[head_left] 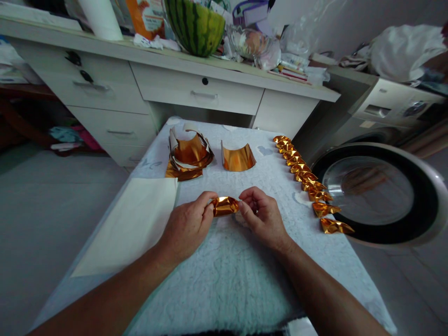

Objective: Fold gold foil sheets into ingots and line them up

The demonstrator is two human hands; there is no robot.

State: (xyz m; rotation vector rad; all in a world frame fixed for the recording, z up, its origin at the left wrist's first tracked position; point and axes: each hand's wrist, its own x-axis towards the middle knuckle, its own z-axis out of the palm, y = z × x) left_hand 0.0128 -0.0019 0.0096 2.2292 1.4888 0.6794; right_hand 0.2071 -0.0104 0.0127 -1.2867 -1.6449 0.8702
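Observation:
Between my two hands, low over the cloth-covered table, is a folded gold foil paper piece point(226, 206), shiny and roughly tube-shaped. My left hand point(189, 224) pinches its left end between thumb and fingers. At its right end, the thumb and curled fingers of my right hand point(262, 214) close on the tip. Just beyond lies a curled gold foil sheet point(238, 157). A loose stack of curled gold foil sheets point(191, 151) sits to its left. Along the table's right side runs a row of several folded gold foil pieces point(303, 175).
A pale flat sheet point(129, 224) lies on the table's left side. The open washing machine door point(378, 191) stands close to the right edge. Behind, a white counter with drawers point(206, 88) carries a cut watermelon point(196, 28), a white roll point(101, 18) and clutter.

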